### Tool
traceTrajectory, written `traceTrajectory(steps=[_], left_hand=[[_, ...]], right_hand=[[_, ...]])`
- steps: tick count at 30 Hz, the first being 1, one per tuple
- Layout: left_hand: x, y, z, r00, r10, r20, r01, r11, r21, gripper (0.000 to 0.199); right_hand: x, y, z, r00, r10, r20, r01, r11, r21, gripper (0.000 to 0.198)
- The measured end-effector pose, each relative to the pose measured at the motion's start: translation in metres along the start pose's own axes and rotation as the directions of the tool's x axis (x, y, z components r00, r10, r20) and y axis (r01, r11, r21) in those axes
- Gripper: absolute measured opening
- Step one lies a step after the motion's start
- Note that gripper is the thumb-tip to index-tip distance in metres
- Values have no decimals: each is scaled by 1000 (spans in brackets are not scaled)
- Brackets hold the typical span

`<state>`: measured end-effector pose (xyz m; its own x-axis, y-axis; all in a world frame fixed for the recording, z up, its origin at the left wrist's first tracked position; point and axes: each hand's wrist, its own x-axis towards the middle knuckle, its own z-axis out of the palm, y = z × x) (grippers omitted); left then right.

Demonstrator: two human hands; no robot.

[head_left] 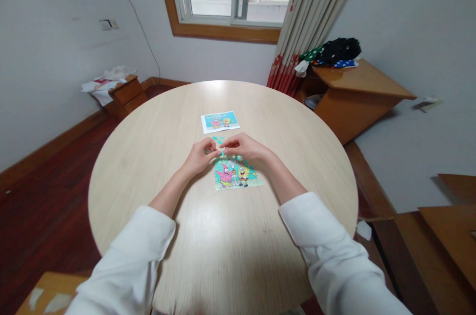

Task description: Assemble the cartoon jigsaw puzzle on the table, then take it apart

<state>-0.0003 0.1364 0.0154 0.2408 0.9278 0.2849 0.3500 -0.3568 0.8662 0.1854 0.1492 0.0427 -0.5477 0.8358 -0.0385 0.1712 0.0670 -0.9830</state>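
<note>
A partly assembled jigsaw puzzle [233,178] with a pink starfish and a yellow square cartoon figure on teal lies flat on the round table. Over its far edge my left hand [203,155] and my right hand [245,147] meet, fingertips almost touching. A small teal puzzle piece [223,155] shows between them, with the fingers of both hands pinched at it. Several loose puzzle pieces [218,140] lie just beyond the hands, partly hidden by them. Further back rests a picture sheet [222,121] with the same two cartoon figures.
The pale wooden round table [148,121] fills the middle. A brown cabinet [357,92] with dark cloths [338,52] stands at the back right, beside a curtain [308,17]. Papers lie on a small drawer unit [128,94] at left. A wooden seat [55,290] is at lower left.
</note>
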Motion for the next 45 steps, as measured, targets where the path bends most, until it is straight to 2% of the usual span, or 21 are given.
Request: traceTrajectory(steps=[6, 14, 22, 25, 28, 32, 38, 45], left_hand=[[0, 3, 2, 1000, -18, 4, 18, 1000, -4, 20], [-1, 0, 5, 998, -6, 58, 6, 1000, 3, 20], [-3, 4, 7, 999, -25, 47, 27, 999, -46, 21], [-5, 4, 5, 997, -48, 62, 51, 997, -57, 23], [-7, 1, 3, 998, -20, 55, 18, 999, 29, 27], [-8, -5, 2, 990, -17, 138, -1, 992, 128, 29], [-8, -14, 3, 981, -24, 194, -6, 988, 155, 30], [-7, -15, 2, 980, -17, 198, -16, 986, 164, 30]], right_hand=[[7, 5, 2, 1000, 11, -24, -14, 995, -102, 11], [6, 5, -2, 998, 40, 42, -33, 986, -163, 7], [-4, -5, -5, 990, 118, 79, -97, 969, -227, 5], [-8, -7, -13, 975, 188, 116, -146, 944, -296, 5], [-11, -9, -25, 959, 246, 140, -175, 905, -388, 5], [-14, -10, -38, 950, 280, 138, -173, 841, -513, 5], [-15, -7, -38, 929, 347, 131, -194, 756, -626, 6], [-12, -5, -37, 925, 354, 141, -181, 735, -654, 4]])
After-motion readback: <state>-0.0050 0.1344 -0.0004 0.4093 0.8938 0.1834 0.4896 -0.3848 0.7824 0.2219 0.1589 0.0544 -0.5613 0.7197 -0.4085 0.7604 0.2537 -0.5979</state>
